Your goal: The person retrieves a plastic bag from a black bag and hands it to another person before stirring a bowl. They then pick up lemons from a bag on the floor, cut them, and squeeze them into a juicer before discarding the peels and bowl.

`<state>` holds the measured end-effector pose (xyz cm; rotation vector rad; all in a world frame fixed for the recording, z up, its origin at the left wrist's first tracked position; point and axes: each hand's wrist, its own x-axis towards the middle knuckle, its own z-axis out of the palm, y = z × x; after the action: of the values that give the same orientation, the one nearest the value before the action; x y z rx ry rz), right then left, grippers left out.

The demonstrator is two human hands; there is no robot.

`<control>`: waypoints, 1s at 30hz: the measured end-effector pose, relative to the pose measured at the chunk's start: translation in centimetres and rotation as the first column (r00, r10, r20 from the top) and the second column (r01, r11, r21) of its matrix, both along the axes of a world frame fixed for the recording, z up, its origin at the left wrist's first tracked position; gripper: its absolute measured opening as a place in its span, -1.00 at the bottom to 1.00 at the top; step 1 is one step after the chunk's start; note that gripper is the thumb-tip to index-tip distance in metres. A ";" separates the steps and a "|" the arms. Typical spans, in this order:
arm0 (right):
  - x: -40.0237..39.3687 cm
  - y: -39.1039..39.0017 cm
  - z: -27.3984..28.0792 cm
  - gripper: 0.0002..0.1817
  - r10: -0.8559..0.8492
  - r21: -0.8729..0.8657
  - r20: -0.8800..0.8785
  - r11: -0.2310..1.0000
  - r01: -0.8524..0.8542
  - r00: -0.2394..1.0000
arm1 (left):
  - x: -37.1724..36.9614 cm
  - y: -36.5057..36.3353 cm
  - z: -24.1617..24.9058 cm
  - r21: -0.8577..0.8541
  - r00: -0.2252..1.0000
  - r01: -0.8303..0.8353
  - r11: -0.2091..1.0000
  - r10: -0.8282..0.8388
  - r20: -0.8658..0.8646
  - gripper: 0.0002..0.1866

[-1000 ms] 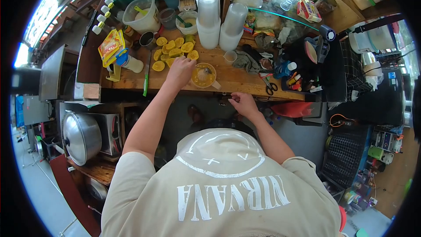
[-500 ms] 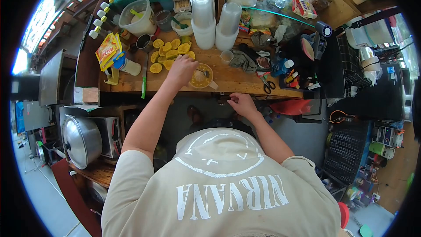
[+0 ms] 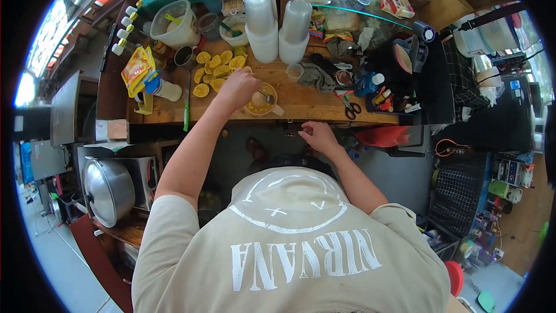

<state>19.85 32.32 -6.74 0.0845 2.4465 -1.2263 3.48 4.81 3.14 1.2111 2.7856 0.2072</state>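
Note:
A mug with a pale handle (image 3: 277, 109) stands near the front edge of the wooden counter, with yellow liquid and bits in it. My left hand (image 3: 238, 88) is over its left rim, fingers closed around the handle of a metal spoon (image 3: 269, 98) whose end dips into the liquid. Squeezed yellow citrus halves (image 3: 221, 71) lie piled just beyond that hand. My right hand (image 3: 317, 137) hangs in front of the counter edge, its thumb and fingers loosely apart, holding nothing.
A green-handled knife (image 3: 186, 110) lies left of the citrus, beside a blue-lidded jar (image 3: 169, 90). Stacks of clear plastic cups (image 3: 263, 29) stand behind the mug. Scissors (image 3: 351, 110), a grey cloth (image 3: 317, 78) and a small clear cup (image 3: 294, 72) are to the right.
The whole view has shifted slightly. My left hand stays over the mug and the spoon has shifted a little within the liquid. My right hand has hardly moved.

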 end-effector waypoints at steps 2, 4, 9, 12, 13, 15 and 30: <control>0.0 0.1 -0.4 -0.60 0.017 0.044 -0.025 0.999 -0.016 1.000 | -0.2 -0.1 -0.3 -0.009 0.999 0.035 0.999 -0.036 -0.037 -0.95; 0.0 0.0 -0.4 -0.60 0.006 0.033 -0.012 0.999 -0.006 1.000 | -0.9 -0.2 -0.6 0.013 0.999 -0.017 1.000 0.018 -0.044 -0.93; 0.0 0.3 0.0 -0.59 -0.006 0.016 0.034 1.000 0.006 0.999 | -0.9 0.2 0.2 0.034 0.999 0.016 0.999 -0.017 0.033 -0.92; 0.0 0.1 -0.1 -0.60 0.007 0.066 -0.023 0.998 -0.005 1.000 | -1.3 -0.1 -0.9 0.047 0.999 0.030 0.998 -0.030 0.012 -0.92; -0.1 0.0 0.2 -0.60 0.004 0.064 -0.008 0.998 -0.003 1.000 | -1.5 -0.3 -1.5 0.078 0.999 0.031 0.996 -0.029 -0.024 -0.92; 0.0 0.3 0.3 -0.60 -0.003 0.068 0.009 0.998 0.003 1.000 | -1.9 -0.8 -1.6 0.003 1.000 -0.016 1.000 0.016 0.021 -0.91; 0.1 0.7 -1.5 -0.59 0.039 0.083 0.035 0.996 -0.042 0.999 | -2.8 -0.9 -1.7 0.119 0.990 -0.104 0.987 0.092 0.108 -0.91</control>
<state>19.97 33.02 -8.24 0.0776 2.4578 -1.0968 0.65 3.88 1.43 1.0552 2.7808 0.4446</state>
